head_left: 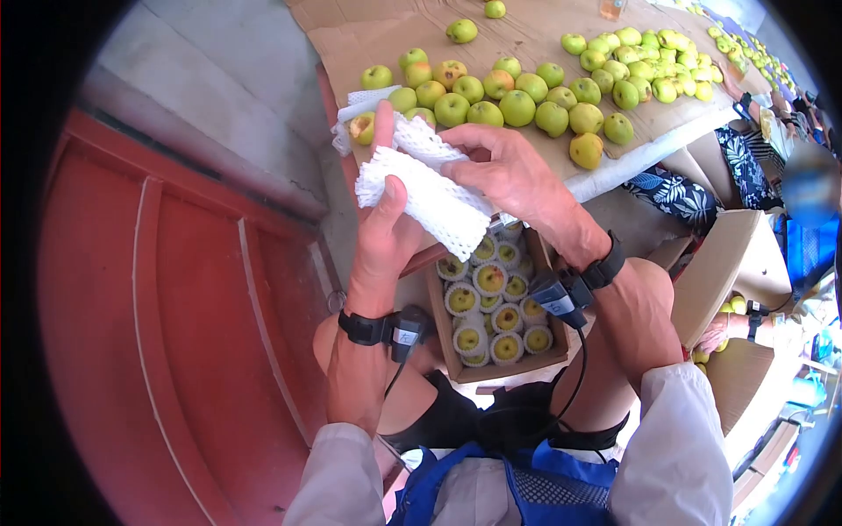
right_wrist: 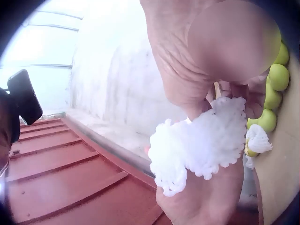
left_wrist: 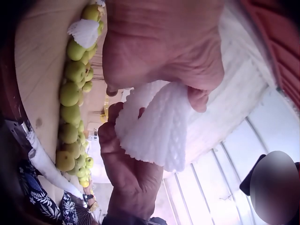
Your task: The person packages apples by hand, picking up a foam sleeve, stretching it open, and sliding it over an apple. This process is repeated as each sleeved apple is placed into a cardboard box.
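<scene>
Two white foam net sleeves, a nearer one point(head_left: 427, 200) and one just behind it point(head_left: 426, 143), are between my hands above the table's near corner. My left hand point(head_left: 382, 241) holds the nearer sleeve with its thumb across it; a finger points up behind. My right hand point(head_left: 511, 173) pinches the sleeves from the right with bent fingers. In the left wrist view the foam point(left_wrist: 157, 124) fans out between both hands. The right wrist view shows the scalloped mesh edge of the foam point(right_wrist: 201, 138) under the right hand's fingers. Part of the left palm is hidden behind it.
Green apples point(head_left: 517, 108) lie in groups on the cardboard-covered table point(head_left: 377, 39). More foam sleeves point(head_left: 355, 110) rest at its left corner. Below my hands stands a carton point(head_left: 513, 373) of apples in foam nets. A red panel point(head_left: 175, 324) is at left; another open carton point(head_left: 724, 263) and people are at right.
</scene>
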The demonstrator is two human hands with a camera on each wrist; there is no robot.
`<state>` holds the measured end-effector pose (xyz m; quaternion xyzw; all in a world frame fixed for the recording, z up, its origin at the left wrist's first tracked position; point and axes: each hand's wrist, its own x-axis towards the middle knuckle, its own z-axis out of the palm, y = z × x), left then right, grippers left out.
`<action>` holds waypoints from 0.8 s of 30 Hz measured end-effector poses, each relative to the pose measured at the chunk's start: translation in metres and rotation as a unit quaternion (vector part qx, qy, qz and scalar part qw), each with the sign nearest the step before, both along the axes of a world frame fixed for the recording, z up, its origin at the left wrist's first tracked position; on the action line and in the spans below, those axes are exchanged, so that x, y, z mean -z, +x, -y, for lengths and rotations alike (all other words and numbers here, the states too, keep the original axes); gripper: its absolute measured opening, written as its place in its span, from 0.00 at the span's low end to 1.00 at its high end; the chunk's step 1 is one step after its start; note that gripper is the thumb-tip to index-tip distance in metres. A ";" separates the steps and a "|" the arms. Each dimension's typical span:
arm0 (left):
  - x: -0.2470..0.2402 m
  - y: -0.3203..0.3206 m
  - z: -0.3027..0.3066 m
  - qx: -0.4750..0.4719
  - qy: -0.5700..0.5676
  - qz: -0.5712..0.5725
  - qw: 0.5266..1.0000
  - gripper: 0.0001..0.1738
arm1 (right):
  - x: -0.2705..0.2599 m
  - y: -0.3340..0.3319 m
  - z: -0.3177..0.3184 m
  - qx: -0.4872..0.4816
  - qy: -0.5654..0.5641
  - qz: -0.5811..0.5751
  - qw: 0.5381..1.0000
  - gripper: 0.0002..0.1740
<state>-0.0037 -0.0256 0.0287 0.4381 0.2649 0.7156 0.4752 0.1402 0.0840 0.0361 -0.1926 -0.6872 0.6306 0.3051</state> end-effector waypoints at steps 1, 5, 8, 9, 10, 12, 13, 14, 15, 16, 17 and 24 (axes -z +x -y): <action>0.002 -0.001 -0.001 0.000 0.000 0.001 1.000 0.63 | 0.000 0.001 0.000 -0.019 -0.013 -0.004 1.000 0.25; 0.005 -0.002 -0.003 -0.023 0.009 -0.035 0.999 0.63 | -0.008 0.009 0.000 -0.054 -0.005 0.020 0.998 0.24; 0.005 -0.004 -0.003 -0.036 0.006 -0.066 0.997 0.62 | -0.017 0.014 -0.001 -0.107 -0.013 0.059 0.992 0.24; 0.005 -0.005 -0.003 -0.044 -0.001 -0.083 0.996 0.62 | -0.019 0.015 0.001 -0.109 -0.049 0.050 0.992 0.25; 0.005 -0.006 -0.002 -0.043 -0.002 -0.082 0.996 0.62 | -0.019 0.016 0.003 -0.112 -0.087 0.040 0.989 0.26; 0.002 -0.008 0.000 -0.060 -0.023 -0.102 0.993 0.60 | -0.014 0.013 0.000 -0.107 -0.124 0.016 0.986 0.27; 0.001 -0.006 0.000 -0.060 -0.024 -0.101 0.993 0.60 | -0.012 0.012 -0.001 -0.102 -0.158 -0.008 0.982 0.28; 0.000 -0.004 -0.001 -0.083 -0.019 -0.093 0.992 0.59 | -0.012 0.015 0.000 -0.101 -0.160 -0.007 0.982 0.28; -0.001 -0.003 -0.001 -0.106 -0.014 -0.085 0.991 0.57 | -0.023 0.018 0.004 -0.109 -0.130 0.032 0.985 0.31; -0.001 -0.003 0.000 -0.106 -0.012 -0.085 0.991 0.57 | -0.030 0.019 0.008 -0.118 -0.098 0.071 0.986 0.33; -0.001 -0.004 0.000 -0.129 -0.019 -0.088 0.988 0.57 | -0.031 0.018 0.010 -0.117 -0.093 0.073 0.986 0.33; -0.010 0.001 -0.001 -0.175 -0.033 -0.085 0.980 0.57 | -0.029 0.019 0.006 -0.154 -0.100 0.039 0.982 0.52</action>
